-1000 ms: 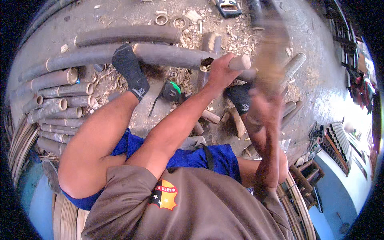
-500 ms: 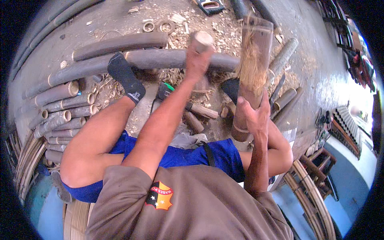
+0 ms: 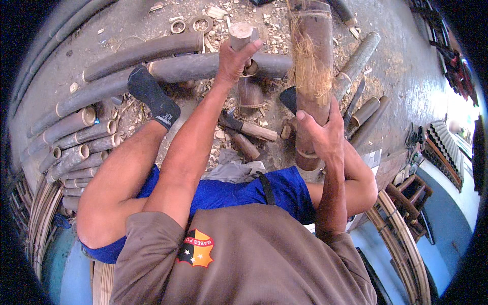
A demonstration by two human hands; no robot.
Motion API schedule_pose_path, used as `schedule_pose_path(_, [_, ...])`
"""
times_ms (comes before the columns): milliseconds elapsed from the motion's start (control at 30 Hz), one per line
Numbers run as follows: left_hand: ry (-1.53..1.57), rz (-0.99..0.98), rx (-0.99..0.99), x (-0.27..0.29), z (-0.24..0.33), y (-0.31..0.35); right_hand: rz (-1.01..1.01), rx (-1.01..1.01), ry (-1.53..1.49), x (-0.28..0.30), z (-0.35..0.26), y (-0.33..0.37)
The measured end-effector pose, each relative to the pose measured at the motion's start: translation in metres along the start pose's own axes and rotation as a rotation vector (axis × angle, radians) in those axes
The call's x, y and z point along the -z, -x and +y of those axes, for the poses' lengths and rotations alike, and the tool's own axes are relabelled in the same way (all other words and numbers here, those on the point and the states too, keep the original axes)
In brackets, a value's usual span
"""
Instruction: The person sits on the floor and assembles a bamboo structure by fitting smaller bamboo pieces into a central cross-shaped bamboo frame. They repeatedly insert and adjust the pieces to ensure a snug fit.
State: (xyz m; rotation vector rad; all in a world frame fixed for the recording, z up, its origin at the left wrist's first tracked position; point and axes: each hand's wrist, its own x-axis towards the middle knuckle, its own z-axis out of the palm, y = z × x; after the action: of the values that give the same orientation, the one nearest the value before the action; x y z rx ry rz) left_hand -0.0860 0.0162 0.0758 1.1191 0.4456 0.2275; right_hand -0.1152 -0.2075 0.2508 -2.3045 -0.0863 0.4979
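Observation:
My left hand is wrapped round a short wooden block, its pale cut end turned upward. Just beyond the fingers is a bamboo piece by the long dark bamboo pole; whether the block touches it, I cannot tell. On the right, my right hand grips the lower part of a thick bamboo tube. Loose straw-coloured fibres hang from this tube's side. Between my legs lie a tool with a wooden handle and a short bamboo piece.
Cut bamboo lengths are stacked at the left. Another bamboo pole lies beyond my foot. Wood chips and two bamboo rings litter the floor. Bamboo strips and a wooden stool are at the right.
My left hand, blurred before, has shifted left and slightly up with the block. The tube in my right hand has moved up and a little left in view. The whole view has shifted slightly.

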Motion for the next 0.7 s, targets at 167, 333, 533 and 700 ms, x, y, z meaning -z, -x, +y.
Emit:
schedule_pose_path(167, [0.031, -0.031, 0.011, 0.004, -0.004, -0.004, -0.025, -0.025, 0.023, -0.002, 0.001, -0.003])
schedule_pose_path(333, [0.028, -0.007, 0.020, 0.003, -0.006, -0.003, -0.012, 0.005, 0.043, -0.004, -0.007, -0.005])
schedule_pose_path(533, [0.085, 0.004, -0.002, 0.004, -0.007, -0.004, -0.004, 0.059, 0.062, -0.001, -0.019, -0.011])
schedule_pose_path(700, [0.044, -0.044, 0.028, 0.011, -0.014, -0.010, 0.040, 0.120, -0.091, 0.000, -0.054, -0.020])
